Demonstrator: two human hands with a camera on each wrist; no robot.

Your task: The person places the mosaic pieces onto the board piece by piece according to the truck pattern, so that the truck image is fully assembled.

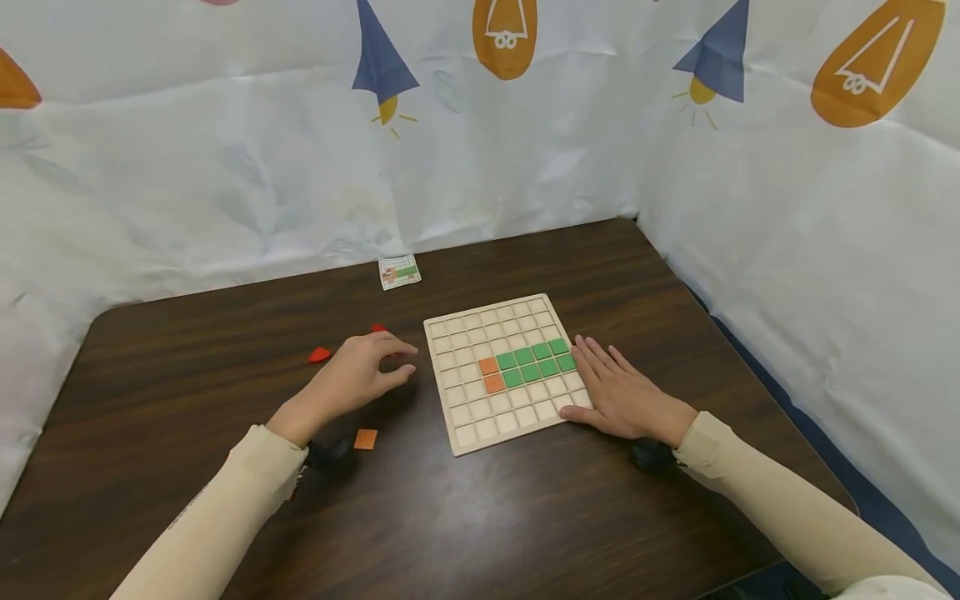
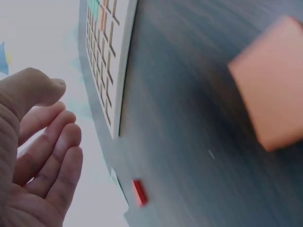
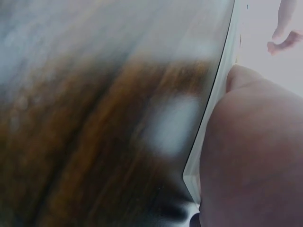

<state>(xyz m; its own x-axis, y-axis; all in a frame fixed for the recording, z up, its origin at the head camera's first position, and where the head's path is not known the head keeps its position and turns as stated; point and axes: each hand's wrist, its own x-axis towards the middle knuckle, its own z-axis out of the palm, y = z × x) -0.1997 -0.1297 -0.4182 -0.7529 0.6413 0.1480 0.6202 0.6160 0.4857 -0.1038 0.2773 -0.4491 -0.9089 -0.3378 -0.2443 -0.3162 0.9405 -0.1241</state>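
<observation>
Wooden grid board (image 1: 480, 433), unlabelled, under right hand (image 1: 622, 396)

A pale wooden grid board (image 1: 497, 373) carries a block of green square tiles (image 1: 534, 363) beside two orange square tiles (image 1: 491, 374). On the dark brown woodgrain table (image 1: 465, 508) lie a loose orange square tile (image 1: 365, 439) and a red tile (image 1: 318, 355), shape unclear. The white backdrop cloth (image 1: 225, 167) shows blue and orange lightbulb prints.
</observation>
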